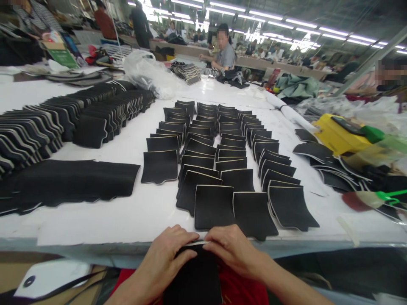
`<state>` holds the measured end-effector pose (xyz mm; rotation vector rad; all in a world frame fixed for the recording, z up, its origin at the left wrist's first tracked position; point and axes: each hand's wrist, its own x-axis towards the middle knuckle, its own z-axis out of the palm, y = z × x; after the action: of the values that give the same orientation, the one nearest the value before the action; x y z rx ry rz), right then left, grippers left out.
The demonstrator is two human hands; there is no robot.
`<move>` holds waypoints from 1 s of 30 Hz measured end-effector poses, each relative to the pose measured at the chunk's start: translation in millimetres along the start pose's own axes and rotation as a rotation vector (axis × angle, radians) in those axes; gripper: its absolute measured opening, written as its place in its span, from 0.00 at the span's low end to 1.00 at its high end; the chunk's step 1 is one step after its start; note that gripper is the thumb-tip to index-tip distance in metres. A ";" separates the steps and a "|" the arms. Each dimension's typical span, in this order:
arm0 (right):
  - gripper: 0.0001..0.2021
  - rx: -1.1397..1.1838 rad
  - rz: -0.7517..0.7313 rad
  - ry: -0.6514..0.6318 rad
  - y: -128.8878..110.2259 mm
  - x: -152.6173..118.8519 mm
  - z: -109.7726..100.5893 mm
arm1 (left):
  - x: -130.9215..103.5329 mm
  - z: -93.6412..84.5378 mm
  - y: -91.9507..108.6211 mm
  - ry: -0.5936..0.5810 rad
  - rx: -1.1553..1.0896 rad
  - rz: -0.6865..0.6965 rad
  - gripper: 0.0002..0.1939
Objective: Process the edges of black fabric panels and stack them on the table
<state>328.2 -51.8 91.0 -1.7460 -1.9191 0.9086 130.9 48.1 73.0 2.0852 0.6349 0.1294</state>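
Your one camera sits on your head, looking forward and down across the white tabletop (133, 212) from its near edge, close above it, toward the far hall.

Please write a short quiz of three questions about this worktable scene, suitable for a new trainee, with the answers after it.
1. True or false: both hands grip one flat black fabric piece with a pale edge at the near table edge.
2. What lies on the long white worktable directly beyond the hands? A) overlapping rows of flat black pieces B) spools of thread C) metal buckles
3. On which side of the table is the yellow box?

Key
1. True: the left hand and the right hand pinch its top edge together.
2. A: the rows of black pieces run away from the person.
3. On the right side.
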 end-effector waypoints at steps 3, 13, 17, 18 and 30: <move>0.06 0.013 0.017 -0.035 -3.0 1.5 -0.9 | 4.7 3.1 5.2 -0.021 0.064 0.008 0.08; 0.06 0.108 0.044 0.008 -7.6 1.4 0.0 | 8.0 12.4 6.9 0.027 0.058 0.110 0.10; 0.07 0.074 0.044 0.014 -5.8 1.4 2.5 | 8.7 10.4 8.3 0.067 0.049 0.167 0.16; 0.07 0.067 0.046 0.013 -5.6 1.4 2.9 | 9.0 9.9 8.5 0.071 0.047 0.179 0.17; 0.25 0.123 0.007 0.085 -5.8 10.9 -3.2 | -10.1 -18.2 -1.6 0.096 -0.423 -0.188 0.19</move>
<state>324.5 -40.6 95.7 -1.6935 -1.7663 0.9190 115.6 57.6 83.6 1.6127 0.7845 0.2363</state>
